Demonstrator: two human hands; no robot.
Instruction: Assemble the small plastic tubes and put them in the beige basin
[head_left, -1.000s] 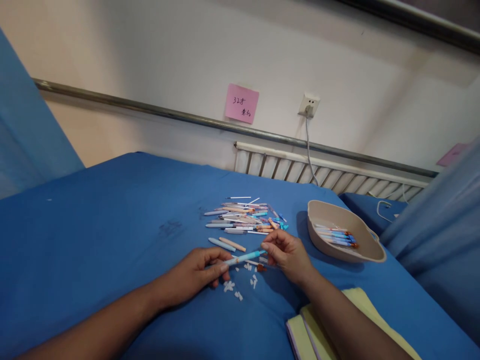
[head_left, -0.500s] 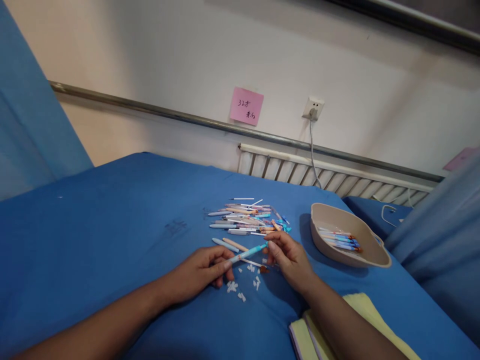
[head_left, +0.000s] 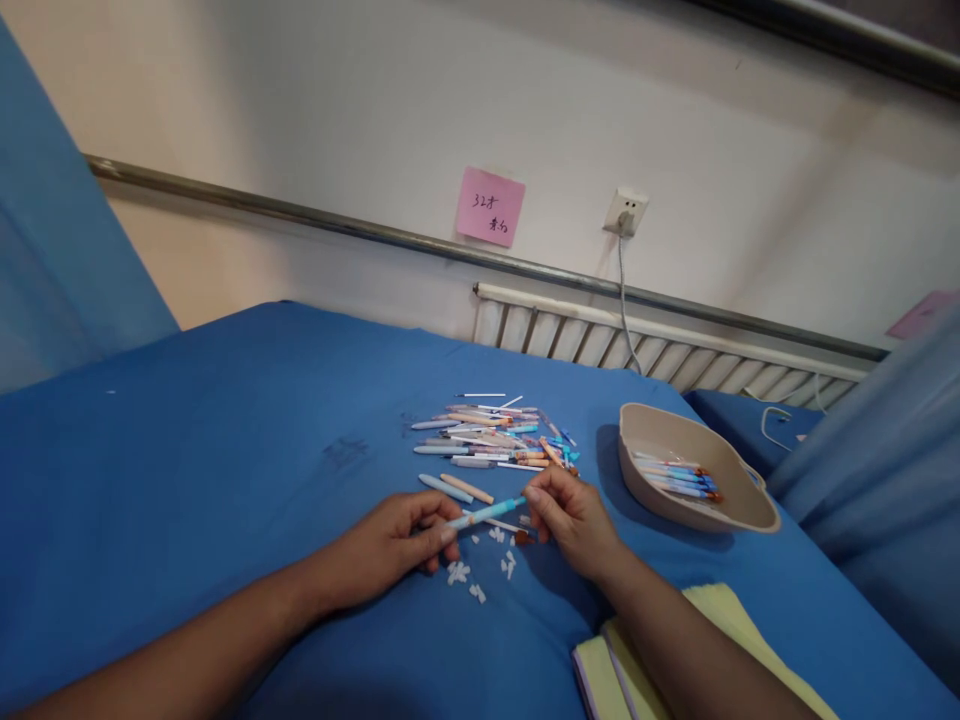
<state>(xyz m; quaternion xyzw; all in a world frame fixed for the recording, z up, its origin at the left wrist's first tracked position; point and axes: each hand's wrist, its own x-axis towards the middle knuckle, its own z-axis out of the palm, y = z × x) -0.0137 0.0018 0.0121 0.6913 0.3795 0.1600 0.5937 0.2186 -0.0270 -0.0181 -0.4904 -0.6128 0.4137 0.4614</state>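
Observation:
My left hand [head_left: 394, 545] pinches the near end of a light blue pen [head_left: 487, 513] just above the blue cloth. My right hand [head_left: 570, 520] pinches the pen's other end with thumb and fingers. Under the pen lie small white bits [head_left: 459, 573] and a thin white refill [head_left: 501, 524]. Behind my hands spreads a pile of pens and pen parts [head_left: 491, 435].
A beige tray [head_left: 675, 430] with several pens stands at the right. A yellow notebook [head_left: 622, 660] lies by my right forearm. A radiator [head_left: 660, 350], a wall socket with a cable [head_left: 624, 212] and a pink note [head_left: 489, 206] are behind the blue-covered table [head_left: 187, 450].
Both hands have stayed on the light blue pen. My right hand has worked at the pen's end, shifting only slightly. The view has swayed a little.

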